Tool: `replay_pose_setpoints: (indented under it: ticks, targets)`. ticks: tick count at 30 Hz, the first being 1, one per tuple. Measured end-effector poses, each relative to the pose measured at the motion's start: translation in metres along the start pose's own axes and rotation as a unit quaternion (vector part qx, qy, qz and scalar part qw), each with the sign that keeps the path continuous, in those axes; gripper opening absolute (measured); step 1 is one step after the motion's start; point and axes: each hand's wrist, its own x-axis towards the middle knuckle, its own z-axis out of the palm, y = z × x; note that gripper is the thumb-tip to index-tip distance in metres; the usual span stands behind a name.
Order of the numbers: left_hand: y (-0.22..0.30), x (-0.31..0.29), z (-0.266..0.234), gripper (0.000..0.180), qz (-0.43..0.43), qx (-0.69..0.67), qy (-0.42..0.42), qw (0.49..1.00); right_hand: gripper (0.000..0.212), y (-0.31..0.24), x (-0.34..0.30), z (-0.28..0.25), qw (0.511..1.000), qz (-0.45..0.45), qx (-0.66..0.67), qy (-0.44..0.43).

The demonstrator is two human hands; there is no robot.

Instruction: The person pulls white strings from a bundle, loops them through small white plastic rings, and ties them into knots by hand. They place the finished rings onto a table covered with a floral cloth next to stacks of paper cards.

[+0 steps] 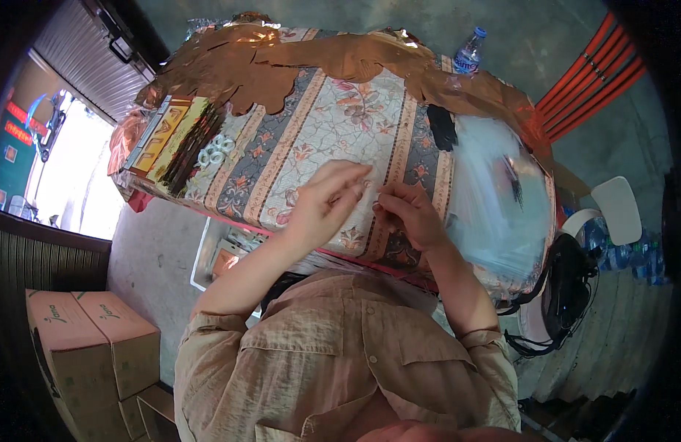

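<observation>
My left hand (327, 202) is raised over the middle of a table covered in floral cloth (311, 140), its thumb and fingers pinched together. Close to it on the right, my right hand (414, 214) pinches with thumb and forefinger, and a small gap separates the two sets of fingertips. Something small and pale may be between them, too small to make out. To the right of my hands lies a stack of clear plastic bags (491, 214). A small black bundle (442, 127) sits at the far left corner of the stack. Several white rings (216, 150) rest on the left part of the table.
Beside the rings stands a yellow and red box (158, 136) with dark thin strips (191, 144). Brown sheeting (244, 62) covers the far edge, near a water bottle (469, 51). Cartons (90, 324) stand at lower left; a black bag (565, 287) is at right.
</observation>
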Motion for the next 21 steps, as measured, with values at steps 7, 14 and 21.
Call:
replay_pose_setpoints:
  ticks: [7, 14, 21]
  targets:
    - [0.001, -0.011, 0.009, 0.026, 0.006, 0.043, -0.060, 0.997, 0.019, -0.003, 0.002, 0.006, 0.999, -0.008, 0.027, 0.027]
    - [-0.009, -0.016, 0.007, 0.018, -0.048, -0.005, -0.041, 0.998, 0.019, 0.000, 0.001, 0.007, 0.998, 0.008, 0.066, 0.012]
    - [-0.006, -0.019, 0.001, 0.007, -0.091, -0.050, 0.020, 0.994, 0.022, -0.004, 0.002, 0.021, 0.988, 0.025, 0.149, 0.023]
